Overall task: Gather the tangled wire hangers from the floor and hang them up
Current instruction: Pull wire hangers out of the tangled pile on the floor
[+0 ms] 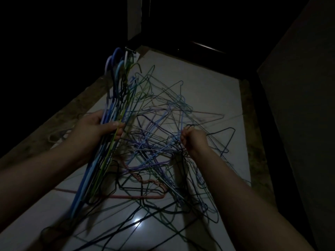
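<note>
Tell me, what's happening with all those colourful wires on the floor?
A person is sorting wire hangers. Their left hand grips a tidy bundle of hangers, hooks together. Their right hand pinches wires in the tangled pile lying on the pale floor.

floor: pale glossy tiles | lying on it: tangled wire hangers, mixed colours

The hanger bundle in the left hand rises left of the tangled hangers lying on the floor
</note>
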Action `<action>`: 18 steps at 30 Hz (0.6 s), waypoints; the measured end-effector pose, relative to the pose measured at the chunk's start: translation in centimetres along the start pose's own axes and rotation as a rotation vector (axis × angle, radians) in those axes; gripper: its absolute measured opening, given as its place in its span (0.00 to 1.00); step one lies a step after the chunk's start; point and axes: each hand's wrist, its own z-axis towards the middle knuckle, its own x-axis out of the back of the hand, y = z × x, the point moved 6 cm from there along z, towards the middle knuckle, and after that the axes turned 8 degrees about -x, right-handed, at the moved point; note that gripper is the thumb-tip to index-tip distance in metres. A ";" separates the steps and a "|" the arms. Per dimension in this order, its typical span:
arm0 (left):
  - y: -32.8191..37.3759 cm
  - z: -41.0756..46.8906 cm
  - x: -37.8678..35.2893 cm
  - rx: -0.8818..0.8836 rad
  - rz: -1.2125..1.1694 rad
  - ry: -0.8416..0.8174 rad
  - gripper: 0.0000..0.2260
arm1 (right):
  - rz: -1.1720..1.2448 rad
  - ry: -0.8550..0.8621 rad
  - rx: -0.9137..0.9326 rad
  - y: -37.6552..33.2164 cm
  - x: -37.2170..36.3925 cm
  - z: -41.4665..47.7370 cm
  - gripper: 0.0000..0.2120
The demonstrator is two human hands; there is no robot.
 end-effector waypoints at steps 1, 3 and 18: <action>-0.1 0.0 0.0 0.004 0.003 0.003 0.10 | 0.049 -0.038 -0.007 0.4 -0.1 -0.1 0.15; -0.1 0.0 -0.1 0.017 -0.007 0.010 0.10 | 0.134 -0.104 0.012 1.3 -0.4 -0.8 0.16; 0.1 0.0 -0.2 0.020 -0.047 0.004 0.09 | -0.218 0.038 0.518 4.4 0.2 -5.0 0.14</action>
